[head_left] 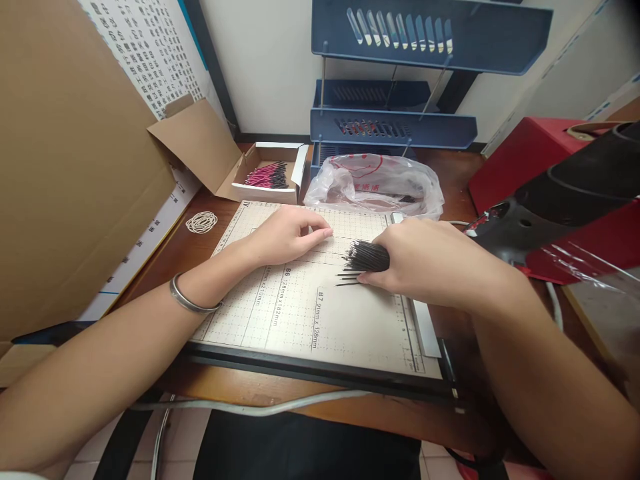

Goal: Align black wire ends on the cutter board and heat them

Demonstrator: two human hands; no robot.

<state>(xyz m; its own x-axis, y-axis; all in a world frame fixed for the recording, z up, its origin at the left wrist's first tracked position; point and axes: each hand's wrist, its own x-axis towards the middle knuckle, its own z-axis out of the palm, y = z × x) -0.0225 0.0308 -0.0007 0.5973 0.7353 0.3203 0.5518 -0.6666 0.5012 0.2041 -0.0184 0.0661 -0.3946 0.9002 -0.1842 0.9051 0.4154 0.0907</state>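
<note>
Right now the person's right hand (pixel 430 257), right of centre in the frame, is closing around a bundle of thin black sticks (pixel 367 257), gripping them with the loose ends fanning out leftward over the gridded cutting mat (pixel 310 313). A few stray sticks (pixel 347 279) are lying on the mat just below the bundle, touching or nearly touching the thumb. The left hand (pixel 287 233), at centre, is resting palm down on the mat with fingers loosely curled and stretched toward the bundle; it is holding nothing that I can make out, though something small under the fingertips would be hidden from here. It looks as though the sticks are being gathered and evened up into one bundle, so the step in hand is probably the collecting; the next move would call for drawing in the strays without loosening the grip. Toward the upper left, an open cardboard box (pixel 270 177) is holding pink-and-black sticks, and a few rubber bands (pixel 201 222) are lying on the wooden desk (pixel 165 257) beside the mat. A crumpled plastic bag (pixel 375 187) is sitting behind the hands, below the blue trays (pixel 395 127).
</note>
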